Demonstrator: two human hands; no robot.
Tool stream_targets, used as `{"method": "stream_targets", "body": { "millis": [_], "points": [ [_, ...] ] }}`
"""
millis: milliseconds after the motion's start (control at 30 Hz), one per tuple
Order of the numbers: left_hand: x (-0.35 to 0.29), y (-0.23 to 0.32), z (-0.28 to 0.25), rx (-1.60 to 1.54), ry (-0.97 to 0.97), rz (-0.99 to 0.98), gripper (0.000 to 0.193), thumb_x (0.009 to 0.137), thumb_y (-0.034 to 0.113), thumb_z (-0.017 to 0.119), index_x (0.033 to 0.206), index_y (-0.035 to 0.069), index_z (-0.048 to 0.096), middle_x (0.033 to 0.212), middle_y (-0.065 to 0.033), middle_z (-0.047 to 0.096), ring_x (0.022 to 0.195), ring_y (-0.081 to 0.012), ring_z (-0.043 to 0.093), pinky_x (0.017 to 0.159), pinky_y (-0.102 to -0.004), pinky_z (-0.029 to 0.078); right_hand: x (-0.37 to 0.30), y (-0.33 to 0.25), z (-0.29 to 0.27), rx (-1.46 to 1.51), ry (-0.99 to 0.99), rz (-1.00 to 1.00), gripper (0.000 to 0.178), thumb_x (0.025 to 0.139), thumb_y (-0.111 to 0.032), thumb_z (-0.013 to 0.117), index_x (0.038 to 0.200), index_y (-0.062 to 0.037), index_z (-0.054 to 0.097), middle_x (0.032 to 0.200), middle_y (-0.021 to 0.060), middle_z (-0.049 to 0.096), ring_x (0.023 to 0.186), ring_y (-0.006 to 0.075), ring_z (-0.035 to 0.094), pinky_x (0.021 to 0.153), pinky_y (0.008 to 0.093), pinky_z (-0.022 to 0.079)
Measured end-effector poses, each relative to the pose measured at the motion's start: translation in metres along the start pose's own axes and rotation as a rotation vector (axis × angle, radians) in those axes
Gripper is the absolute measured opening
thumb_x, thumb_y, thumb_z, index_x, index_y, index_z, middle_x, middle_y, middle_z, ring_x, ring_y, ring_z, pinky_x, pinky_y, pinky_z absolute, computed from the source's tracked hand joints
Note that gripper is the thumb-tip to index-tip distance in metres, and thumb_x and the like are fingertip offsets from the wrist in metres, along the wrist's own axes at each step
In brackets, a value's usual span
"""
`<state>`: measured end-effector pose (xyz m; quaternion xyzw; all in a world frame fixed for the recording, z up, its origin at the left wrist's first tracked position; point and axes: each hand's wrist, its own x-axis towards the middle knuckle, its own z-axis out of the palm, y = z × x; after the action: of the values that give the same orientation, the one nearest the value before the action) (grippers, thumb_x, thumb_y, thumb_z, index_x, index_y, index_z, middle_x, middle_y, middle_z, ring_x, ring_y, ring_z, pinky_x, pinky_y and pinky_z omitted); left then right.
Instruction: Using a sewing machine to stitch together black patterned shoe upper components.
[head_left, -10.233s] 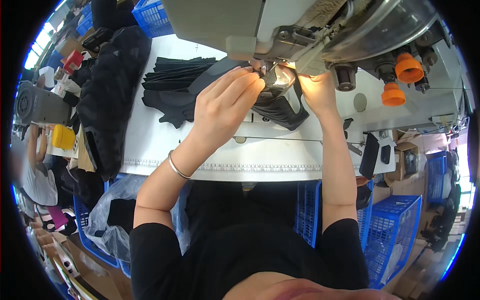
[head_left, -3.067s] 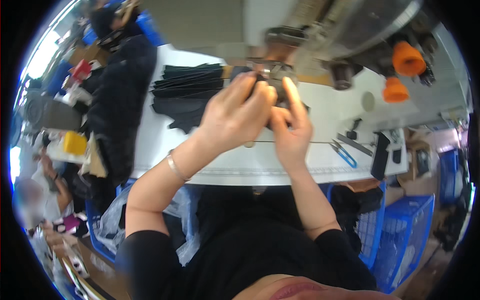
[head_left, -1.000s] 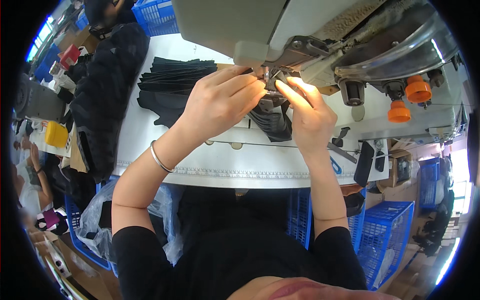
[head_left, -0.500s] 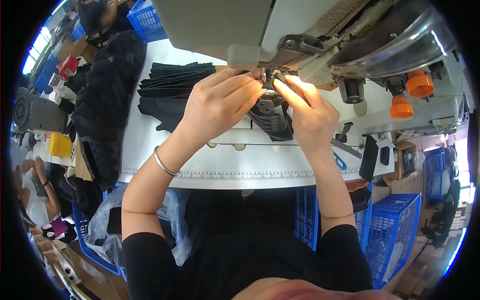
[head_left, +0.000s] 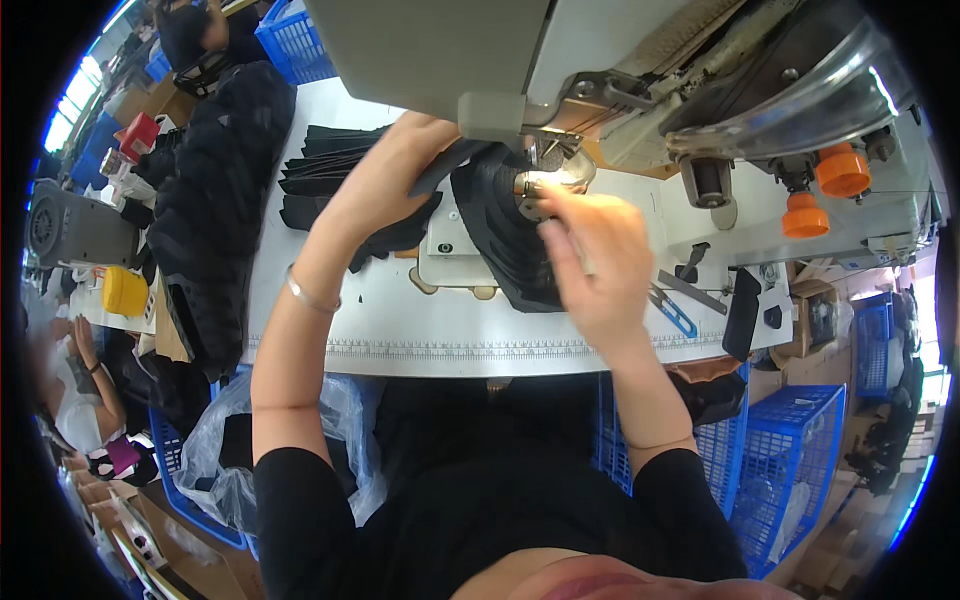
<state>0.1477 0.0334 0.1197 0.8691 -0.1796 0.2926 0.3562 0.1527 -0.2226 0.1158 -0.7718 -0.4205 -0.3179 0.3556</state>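
L grip [head_left: 395, 170] holds blk cloth pc [head_left: 445, 166]; R grip [head_left: 605, 260] nr sewing mach. [head_left: 430, 50]

Before me is my white table [head_left: 400, 322], a ruler strip [head_left: 450, 349] along its near edge. A stack of thin black pieces [head_left: 318, 172] lies far left, the sewing machine [head_left: 430, 50] stands on the far side, a ribbed black piece [head_left: 512, 240] lies in the middle. On the right I have blue snips [head_left: 675, 314], a metal strip [head_left: 695, 291] and a black block [head_left: 741, 313].
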Motion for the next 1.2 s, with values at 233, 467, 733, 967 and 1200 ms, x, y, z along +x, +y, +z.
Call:
{"method": "stream_targets", "body": {
  "millis": [233,467,733,967,1200],
  "points": [
    [-0.013,0.022,0.010,0.450,0.062,0.498,0.039,0.078,0.003,0.069,0.116,0.006,0.074,0.121,-0.0072,0.072,0.123,-0.0302,0.066,0.107,-0.0469,0.053,0.007,0.006,-0.025,-0.074,-0.116,0.036,0.029,0.087,-0.011,0.076,0.116,-0.0148,0.079,0.092,-0.0031,0.070,0.092,0.0195,0.060,0.096,0.0370,0.041],
    [-0.014,0.043,0.029,0.405,0.182,0.455,0.038,0.069,-0.003,0.074,0.107,-0.001,0.073,0.113,-0.0126,0.071,0.115,-0.0324,0.071,0.093,-0.0414,0.061,0.020,0.022,-0.021,-0.009,-0.184,0.112,0.025,0.085,-0.014,0.080,0.109,-0.0202,0.084,0.082,-0.0035,0.064,0.086,0.0175,0.052,0.087,0.0305,0.041],
    [-0.015,0.045,0.031,0.428,0.202,0.434,0.033,0.071,-0.002,0.072,0.103,-0.001,0.073,0.110,-0.0119,0.069,0.112,-0.0312,0.071,0.091,-0.0405,0.062,0.020,0.022,-0.019,0.133,-0.189,0.194,0.024,0.088,-0.014,0.079,0.111,-0.0183,0.084,0.083,-0.0028,0.065,0.088,0.0180,0.052,0.081,0.0302,0.045],
    [-0.015,0.045,0.034,0.412,0.246,0.430,0.032,0.071,-0.002,0.072,0.103,-0.002,0.073,0.108,-0.0114,0.070,0.110,-0.0312,0.072,0.092,-0.0408,0.063,0.021,0.021,-0.020,0.151,-0.207,0.244,0.025,0.087,-0.014,0.080,0.111,-0.0178,0.084,0.084,-0.0028,0.065,0.089,0.0183,0.052,0.082,0.0302,0.045],
    [-0.014,0.045,0.038,0.529,0.307,0.493,0.024,0.076,0.001,0.068,0.099,-0.002,0.072,0.106,-0.0113,0.070,0.105,-0.0295,0.074,0.092,-0.0403,0.063,0.023,0.024,-0.022,0.150,-0.226,0.254,0.026,0.088,-0.014,0.078,0.113,-0.0195,0.083,0.084,-0.0026,0.065,0.089,0.0183,0.052,0.081,0.0307,0.044]
  ]
}}
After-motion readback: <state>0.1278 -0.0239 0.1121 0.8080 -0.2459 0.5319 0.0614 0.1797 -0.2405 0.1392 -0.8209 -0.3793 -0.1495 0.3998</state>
